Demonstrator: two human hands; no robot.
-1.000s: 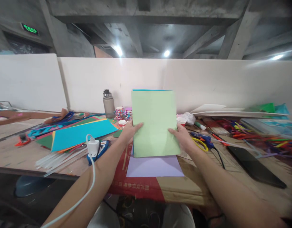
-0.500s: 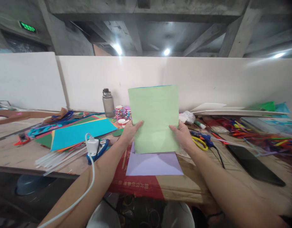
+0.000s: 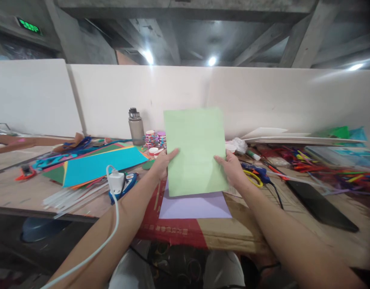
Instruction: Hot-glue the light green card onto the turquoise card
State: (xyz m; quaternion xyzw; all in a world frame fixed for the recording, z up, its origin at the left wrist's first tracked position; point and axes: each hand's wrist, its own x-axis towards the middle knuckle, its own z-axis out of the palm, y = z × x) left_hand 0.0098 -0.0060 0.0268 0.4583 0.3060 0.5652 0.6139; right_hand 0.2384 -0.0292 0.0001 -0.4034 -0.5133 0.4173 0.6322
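Both my hands hold a light green sheet of paper (image 3: pixel 195 154) up in front of me, tilted toward upright. My left hand (image 3: pixel 163 162) grips its left edge, thumb on the front and fingers behind. On the opposite edge my right hand (image 3: pixel 232 166) pinches it the same way. Whether other sheets lie behind the green one cannot be told now. Below it, a lilac sheet of paper (image 3: pixel 195 208) lies flat on the red and brown cardboard (image 3: pixel 230 230), its upper part covered by the green sheet.
Coloured sheets (image 3: pixel 103 164), white glue sticks (image 3: pixel 73 200) and a charger plug (image 3: pixel 116 180) with a white cable lie left. A bottle (image 3: pixel 137 128) stands behind. At right are a blue glue gun (image 3: pixel 260 174), a black phone (image 3: pixel 320 204) and many pipe cleaners (image 3: pixel 296 160).
The green sheet has turned slightly in my hands, and the blue edge that showed behind its top is out of sight. My camera view has tipped down a little.
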